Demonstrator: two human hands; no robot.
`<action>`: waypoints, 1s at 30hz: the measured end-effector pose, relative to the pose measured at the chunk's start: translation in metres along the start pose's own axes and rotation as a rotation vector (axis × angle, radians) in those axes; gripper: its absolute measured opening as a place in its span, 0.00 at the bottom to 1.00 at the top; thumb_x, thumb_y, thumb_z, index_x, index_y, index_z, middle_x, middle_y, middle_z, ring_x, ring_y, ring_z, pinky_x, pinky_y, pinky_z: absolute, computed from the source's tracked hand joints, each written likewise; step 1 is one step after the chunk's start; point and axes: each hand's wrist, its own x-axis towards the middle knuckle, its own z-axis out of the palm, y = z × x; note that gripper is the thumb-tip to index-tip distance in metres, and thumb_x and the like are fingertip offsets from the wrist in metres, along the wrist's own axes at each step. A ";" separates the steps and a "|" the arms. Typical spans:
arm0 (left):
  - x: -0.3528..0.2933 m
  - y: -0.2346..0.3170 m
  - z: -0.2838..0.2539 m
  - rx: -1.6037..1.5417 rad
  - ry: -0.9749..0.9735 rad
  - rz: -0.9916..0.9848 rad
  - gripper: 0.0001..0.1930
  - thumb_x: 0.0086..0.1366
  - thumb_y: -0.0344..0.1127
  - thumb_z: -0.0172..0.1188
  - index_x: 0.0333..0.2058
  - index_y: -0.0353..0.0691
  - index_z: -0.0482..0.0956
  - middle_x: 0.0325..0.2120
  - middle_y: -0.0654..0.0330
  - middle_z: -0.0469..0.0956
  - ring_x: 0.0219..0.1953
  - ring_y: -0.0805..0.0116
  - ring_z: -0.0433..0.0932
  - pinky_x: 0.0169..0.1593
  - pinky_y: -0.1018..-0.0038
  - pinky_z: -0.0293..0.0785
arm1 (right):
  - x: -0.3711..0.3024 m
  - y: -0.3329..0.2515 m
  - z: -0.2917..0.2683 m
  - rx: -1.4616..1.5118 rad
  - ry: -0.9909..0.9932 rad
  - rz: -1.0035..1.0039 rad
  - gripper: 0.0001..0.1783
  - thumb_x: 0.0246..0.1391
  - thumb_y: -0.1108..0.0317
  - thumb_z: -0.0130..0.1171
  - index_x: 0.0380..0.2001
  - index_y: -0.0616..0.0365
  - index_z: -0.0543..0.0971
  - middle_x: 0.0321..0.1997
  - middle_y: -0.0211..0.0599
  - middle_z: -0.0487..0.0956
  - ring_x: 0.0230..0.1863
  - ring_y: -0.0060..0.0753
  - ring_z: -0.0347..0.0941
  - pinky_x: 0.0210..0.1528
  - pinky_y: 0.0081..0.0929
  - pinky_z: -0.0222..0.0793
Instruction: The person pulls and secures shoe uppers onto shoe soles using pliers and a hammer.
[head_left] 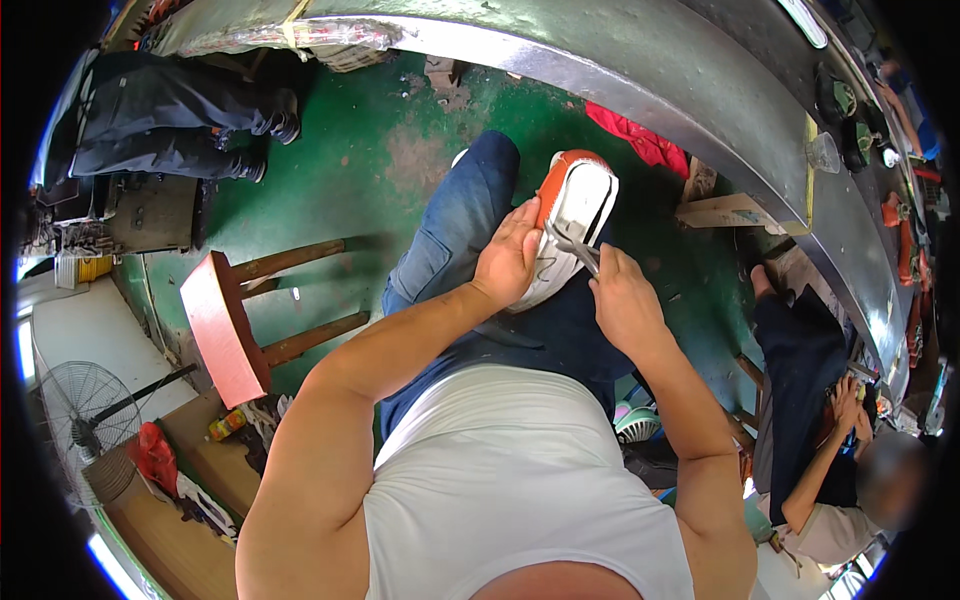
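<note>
An orange shoe (pixel 583 190) rests sole-up across my lap, its pale underside facing me and its orange toe end pointing away. My left hand (pixel 510 255) grips the shoe along its left edge, fingers against the orange side. In my right hand (pixel 626 300) is a pair of metal pliers (pixel 574 244), with the jaws over the middle of the sole near my left fingertips. Whether the jaws pinch any material I cannot tell. My jeans (pixel 450 225) support the shoe from below.
A long metal-topped workbench (pixel 560 50) curves across the far side and right. To the left lies a tipped wooden stool (pixel 225 330) with a pink seat. A standing fan (pixel 90 420) is far left. One person's legs (pixel 180 115) show upper left; another person (pixel 830 480) sits right.
</note>
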 end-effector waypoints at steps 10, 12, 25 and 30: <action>0.021 0.021 -0.025 0.284 -0.398 0.049 0.30 0.73 0.39 0.48 0.72 0.59 0.54 0.71 0.38 0.44 0.66 0.38 0.64 0.64 0.60 0.69 | 0.018 0.030 -0.048 0.537 -0.480 0.419 0.15 0.64 0.60 0.57 0.38 0.65 0.73 0.30 0.55 0.79 0.35 0.62 0.77 0.41 0.48 0.73; 0.025 0.032 -0.030 0.282 -0.456 -0.004 0.30 0.73 0.42 0.48 0.72 0.62 0.53 0.71 0.36 0.44 0.66 0.37 0.63 0.65 0.59 0.68 | 0.026 0.026 -0.033 0.482 -0.162 0.230 0.16 0.65 0.59 0.55 0.38 0.64 0.73 0.29 0.56 0.79 0.35 0.63 0.77 0.40 0.49 0.73; -0.018 0.035 -0.058 -0.233 -0.541 -0.471 0.62 0.56 0.32 0.71 0.74 0.48 0.27 0.63 0.42 0.66 0.64 0.51 0.68 0.68 0.69 0.61 | -0.035 0.043 0.046 0.902 0.099 0.372 0.16 0.66 0.59 0.53 0.41 0.63 0.76 0.29 0.32 0.80 0.29 0.23 0.77 0.33 0.26 0.72; -0.025 0.024 -0.054 -0.269 -0.569 -0.469 0.61 0.57 0.29 0.70 0.74 0.48 0.28 0.65 0.42 0.64 0.66 0.51 0.66 0.69 0.69 0.59 | -0.001 0.044 0.006 0.922 0.097 0.344 0.17 0.66 0.56 0.54 0.41 0.62 0.76 0.28 0.34 0.80 0.28 0.22 0.76 0.31 0.26 0.71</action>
